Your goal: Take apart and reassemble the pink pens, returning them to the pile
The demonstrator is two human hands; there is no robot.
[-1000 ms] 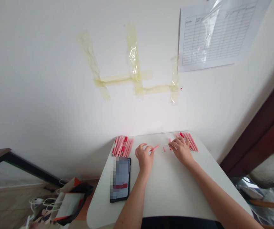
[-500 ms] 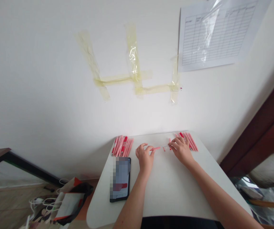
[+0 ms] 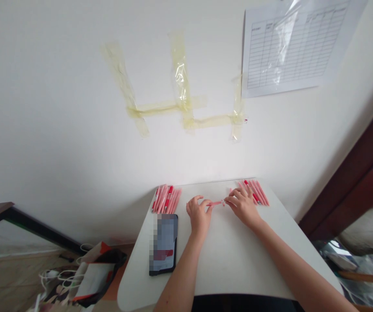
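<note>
While your white table [image 3: 238, 260] bears pens + phone, what looks like a bag [image 3: 97, 279] sits on the floor to its L, w/ cables beside it; can't make out its contents. Your phone [image 3: 167, 247] lies at the table's L side. Beyond it are the L pens [image 3: 167, 200]; the R pens [image 3: 261, 193] lie near the opp. corner, both approx. side by side. Your L hand [image 3: 199, 216] has thumb + fingers narrowed on a pink barrel [image 3: 215, 203], b/w your hands; your R hand [image 3: 244, 208] pinches a tiny pale piece [image 3: 223, 201] at its R end, can't tell if touching. Barrel's prob. light, stiff plastic, a bit slippery: hold mid-length, don't squeeze hard. Pale piece is prob. v. light, easily dropped; use fingertips.
</note>
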